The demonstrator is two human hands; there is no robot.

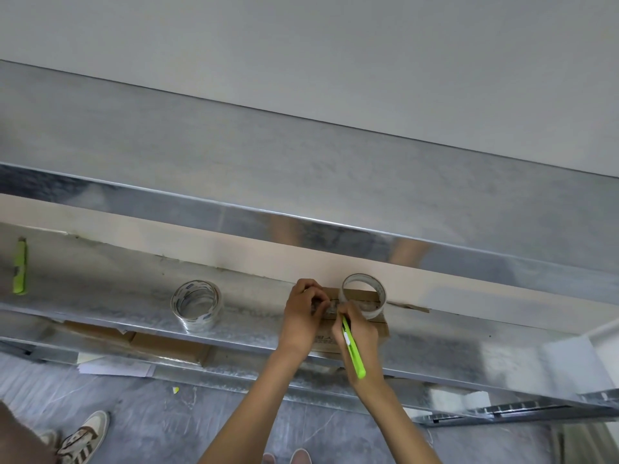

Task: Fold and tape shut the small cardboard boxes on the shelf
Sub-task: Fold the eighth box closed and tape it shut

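A small brown cardboard box [380,331] sits on the metal shelf [117,283], mostly covered by my hands. My left hand [303,313] presses down on the box top with curled fingers pinching the tape strip there. My right hand [358,333] grips a lime-green utility knife [352,351], its tip at the tape between both hands. A roll of clear tape [364,295] stands upright on the box just behind my right hand.
A second roll of clear tape [197,304] lies on the shelf to the left, and another green knife [20,267] at the far left. Flat cardboard boxes [167,346] lie on the lower shelf. A metal upper shelf [301,182] overhangs. Another person's shoes [80,437] stand at bottom left.
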